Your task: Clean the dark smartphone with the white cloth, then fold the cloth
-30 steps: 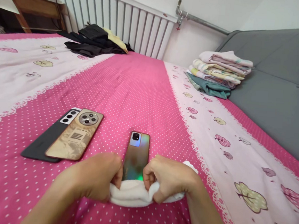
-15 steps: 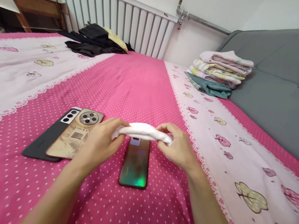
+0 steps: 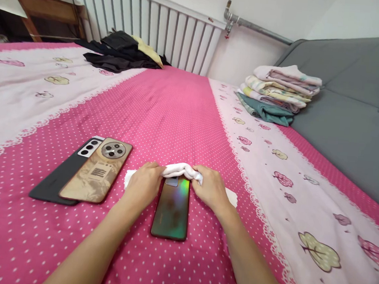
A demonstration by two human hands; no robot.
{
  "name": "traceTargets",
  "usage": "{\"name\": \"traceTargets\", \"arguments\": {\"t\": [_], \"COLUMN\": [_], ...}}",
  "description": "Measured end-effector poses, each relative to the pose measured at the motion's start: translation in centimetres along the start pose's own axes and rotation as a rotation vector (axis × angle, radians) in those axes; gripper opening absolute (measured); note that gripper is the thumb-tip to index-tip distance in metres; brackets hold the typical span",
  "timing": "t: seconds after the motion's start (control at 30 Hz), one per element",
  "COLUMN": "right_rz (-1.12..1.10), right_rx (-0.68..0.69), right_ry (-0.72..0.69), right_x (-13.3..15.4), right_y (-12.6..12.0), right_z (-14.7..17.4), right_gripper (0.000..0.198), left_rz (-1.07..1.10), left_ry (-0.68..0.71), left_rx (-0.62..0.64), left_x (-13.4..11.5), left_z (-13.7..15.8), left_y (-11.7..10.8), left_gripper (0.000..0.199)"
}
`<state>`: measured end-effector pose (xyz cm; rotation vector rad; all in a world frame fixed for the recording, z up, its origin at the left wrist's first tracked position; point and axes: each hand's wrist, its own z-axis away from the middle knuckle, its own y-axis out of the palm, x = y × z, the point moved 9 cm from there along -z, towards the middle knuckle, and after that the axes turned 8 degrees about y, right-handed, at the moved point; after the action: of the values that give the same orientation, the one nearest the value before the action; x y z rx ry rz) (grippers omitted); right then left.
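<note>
A white cloth (image 3: 180, 171) is bunched across the top end of a shiny brown-green phone (image 3: 171, 211), which lies back side up on the bed. My left hand (image 3: 145, 183) is closed on the cloth's left part, and my right hand (image 3: 210, 187) grips its right part. White ends of the cloth stick out flat on the bedding beyond both hands. The phone's camera block is partly covered. To the left, a gold phone (image 3: 97, 169) with a round camera and a label overlaps a dark phone (image 3: 59, 172).
Pink dotted bedding (image 3: 166, 109) with printed white bands spreads all round. Folded cloths (image 3: 280, 94) are stacked at the right by a grey headboard (image 3: 356, 94). Dark clothes (image 3: 118, 49) lie at the back left, before a white radiator (image 3: 172, 30).
Both hands have come lower and closer together, bringing the cloth from above the phone down onto its top end. The cloth's ends now lie on the bed. The phones have stayed put.
</note>
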<state>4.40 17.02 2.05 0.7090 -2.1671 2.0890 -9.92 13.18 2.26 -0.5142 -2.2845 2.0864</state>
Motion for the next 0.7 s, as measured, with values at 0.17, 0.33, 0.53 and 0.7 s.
{"name": "traceTargets", "arguments": {"t": [0.17, 0.33, 0.53, 0.7], "right_rz": [0.024, 0.034, -0.155, -0.123], "right_rx": [0.059, 0.069, 0.398, 0.521], "right_ry": [0.017, -0.011, -0.194, -0.182], "right_x": [0.0, 0.4, 1.3, 1.8], "right_y": [0.3, -0.2, -0.4, 1.0], "right_z": [0.3, 0.5, 2.3, 4.4], "right_gripper": [0.020, 0.017, 0.051, 0.132], "left_rz": [-0.064, -0.096, -0.037, 0.096], "left_ry": [0.005, 0.009, 0.072, 0.142], "left_rx": [0.073, 0.091, 0.128, 0.300], "left_x": [-0.2, -0.3, -0.8, -1.3], "left_z": [0.2, 0.4, 1.0, 2.6], "left_y": [0.1, 0.1, -0.1, 0.6], "left_gripper": [0.026, 0.023, 0.023, 0.074]}}
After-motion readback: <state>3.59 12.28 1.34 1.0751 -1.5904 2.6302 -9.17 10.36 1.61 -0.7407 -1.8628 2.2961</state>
